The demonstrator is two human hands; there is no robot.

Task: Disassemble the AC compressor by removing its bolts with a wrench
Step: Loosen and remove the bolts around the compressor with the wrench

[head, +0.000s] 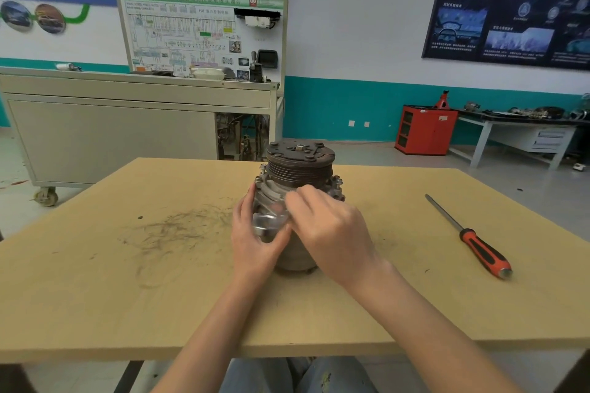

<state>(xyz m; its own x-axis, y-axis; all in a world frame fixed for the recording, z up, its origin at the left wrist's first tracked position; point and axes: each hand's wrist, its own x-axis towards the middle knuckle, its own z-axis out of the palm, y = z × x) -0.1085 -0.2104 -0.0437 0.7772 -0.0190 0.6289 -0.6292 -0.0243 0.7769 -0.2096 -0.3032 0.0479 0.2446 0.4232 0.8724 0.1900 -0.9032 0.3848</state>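
Observation:
The AC compressor (298, 166) stands upright on the wooden table (127, 265), its dark grooved pulley on top and several bolts around its flange. My left hand (252, 239) grips the left side of the grey body. My right hand (329, 233) reaches over the front, its fingertips pinching at a bolt on the flange; the bolt itself is hidden behind blur and fingers. A red-and-black handled driver tool (479, 246) lies on the table to the right, apart from both hands.
Dark scuff marks (172, 230) cover the table left of the compressor. Behind the table stands a grey wheeled training cabinet (111, 137) with a wiring board. A red cabinet (426, 129) and a workbench (517, 134) stand at the far right wall.

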